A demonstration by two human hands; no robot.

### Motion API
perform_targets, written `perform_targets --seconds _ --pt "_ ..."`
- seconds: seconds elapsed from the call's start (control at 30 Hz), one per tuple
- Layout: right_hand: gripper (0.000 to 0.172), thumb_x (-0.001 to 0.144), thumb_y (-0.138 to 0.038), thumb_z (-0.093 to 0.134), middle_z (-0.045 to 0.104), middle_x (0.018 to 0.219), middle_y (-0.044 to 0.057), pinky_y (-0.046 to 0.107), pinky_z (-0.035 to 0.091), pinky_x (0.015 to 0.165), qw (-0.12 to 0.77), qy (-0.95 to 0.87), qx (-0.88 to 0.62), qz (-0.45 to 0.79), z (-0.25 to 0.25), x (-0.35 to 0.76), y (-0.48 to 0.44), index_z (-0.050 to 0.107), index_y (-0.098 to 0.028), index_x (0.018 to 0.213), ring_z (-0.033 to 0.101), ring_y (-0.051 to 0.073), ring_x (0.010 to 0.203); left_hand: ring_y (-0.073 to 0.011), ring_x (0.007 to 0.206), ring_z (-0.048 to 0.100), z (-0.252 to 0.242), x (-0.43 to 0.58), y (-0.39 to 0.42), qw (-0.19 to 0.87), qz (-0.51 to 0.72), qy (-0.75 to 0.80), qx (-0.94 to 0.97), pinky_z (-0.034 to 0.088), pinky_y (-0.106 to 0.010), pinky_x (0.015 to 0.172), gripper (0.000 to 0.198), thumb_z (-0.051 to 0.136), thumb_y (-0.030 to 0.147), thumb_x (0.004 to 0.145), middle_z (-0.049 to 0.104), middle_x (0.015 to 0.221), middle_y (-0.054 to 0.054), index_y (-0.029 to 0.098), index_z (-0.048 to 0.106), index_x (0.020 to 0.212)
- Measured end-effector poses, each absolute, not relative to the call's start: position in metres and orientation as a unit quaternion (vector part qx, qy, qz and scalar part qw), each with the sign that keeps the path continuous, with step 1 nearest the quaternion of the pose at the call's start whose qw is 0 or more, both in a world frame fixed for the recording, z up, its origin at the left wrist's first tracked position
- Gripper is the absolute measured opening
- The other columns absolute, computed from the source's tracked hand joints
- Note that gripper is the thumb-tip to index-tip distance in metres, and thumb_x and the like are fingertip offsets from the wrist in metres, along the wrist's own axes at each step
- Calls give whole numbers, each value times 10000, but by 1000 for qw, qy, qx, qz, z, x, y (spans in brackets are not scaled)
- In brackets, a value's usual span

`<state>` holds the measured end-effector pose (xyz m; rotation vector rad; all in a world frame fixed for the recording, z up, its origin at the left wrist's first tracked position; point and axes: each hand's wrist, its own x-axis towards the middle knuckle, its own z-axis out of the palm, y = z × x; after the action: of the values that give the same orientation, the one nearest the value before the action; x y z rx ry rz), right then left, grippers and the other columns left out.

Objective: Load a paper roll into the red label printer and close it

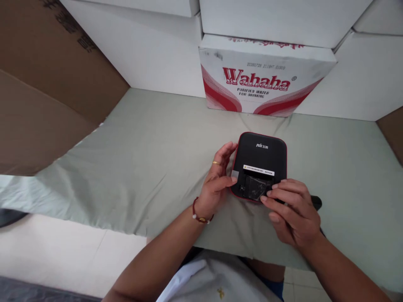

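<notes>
A small black printer (262, 153) with rounded corners and a red edge lies on the cloth-covered table. It bears a white FEIE logo and a narrow white warning label (258, 170) above a dark, shiny recessed panel (256, 187). My left hand (217, 178) grips its left side, thumb on top by a small greyish tab and fingers along the edge. At the lower right corner, the bent fingers of my right hand (292, 209) touch the panel and the printer's edge. Part of a black object (316, 202) shows behind my right hand; its kind is unclear.
A white and red Wahaha water carton (264, 79) stands behind the printer, against white boxes (163, 50). Brown cardboard (59, 92) borders the left side. The green cloth (141, 147) hangs over the table's front edge, near my body.
</notes>
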<state>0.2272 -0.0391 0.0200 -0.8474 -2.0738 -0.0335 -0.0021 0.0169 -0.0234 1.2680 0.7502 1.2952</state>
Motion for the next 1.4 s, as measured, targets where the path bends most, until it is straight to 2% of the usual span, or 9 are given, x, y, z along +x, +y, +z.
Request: perform_targets --seconds 0.2,0.4,0.57,0.7,0.87,1.03,1.1,1.2,1.4 --pt "316 976 -144 666 790 1015 66 483 647 861 448 -828 -338 2 22 226 -38 793 -251 1245 728 272 1009 -289 1720 388 -21 -7 43 617 509 279 531 364 -526 1403 853 674 303 830 471 1810 -16 335 480 1660" --pt "322 960 -121 695 806 1017 63 478 653 874 450 -827 -338 10 23 225 -38 800 -226 1246 731 264 1023 -325 1724 371 -30 -10 62 638 458 241 571 395 -566 1375 1055 728 486 844 348 1871 -13 401 238 1775" --pt "336 953 -123 699 820 1015 48 465 652 874 451 -825 -339 15 25 225 -37 802 -247 1248 740 256 1023 -319 1679 443 -36 -8 51 630 477 256 557 452 -550 1322 1088 763 556 863 342 1873 -29 448 187 1780" --pt "278 939 -98 705 823 990 56 454 656 893 450 -827 -336 2 25 224 -37 795 -213 1175 752 246 993 -298 1698 413 -40 -8 41 636 478 266 544 488 -526 1284 1081 775 530 889 299 1889 -39 474 155 1773" --pt "275 946 -127 718 836 960 26 459 659 889 442 -833 -334 -8 34 222 -37 800 -262 1171 768 237 934 -299 1671 456 -47 -6 42 620 502 277 536 477 -523 1295 986 789 556 877 393 1843 -69 421 321 1734" --pt "193 1041 -151 621 829 971 43 379 634 796 445 -783 -419 116 60 232 -21 783 -255 1048 781 208 879 -317 1658 462 -50 -3 43 626 511 250 532 469 -523 1298 881 790 596 877 432 1814 -85 370 444 1655" --pt "195 1081 -216 614 821 933 21 331 601 740 407 -758 -491 136 68 236 -6 778 -263 986 775 179 816 -317 1651 468 -48 -3 43 627 506 252 536 475 -523 1292 852 780 610 888 444 1805 -92 361 458 1636" --pt "207 1083 -290 628 825 895 4 319 562 694 281 -788 -534 123 74 234 18 798 -261 969 767 175 760 -314 1633 491 -48 -5 43 632 503 253 533 483 -516 1285 841 801 599 882 457 1796 -103 351 477 1617" --pt "219 960 -175 657 874 1011 73 351 428 572 -32 -813 -581 6 83 205 46 837 -267 1043 767 250 724 -317 1591 541 -51 -6 46 647 511 246 509 487 -511 1276 881 878 583 818 518 1750 -107 343 517 1584"
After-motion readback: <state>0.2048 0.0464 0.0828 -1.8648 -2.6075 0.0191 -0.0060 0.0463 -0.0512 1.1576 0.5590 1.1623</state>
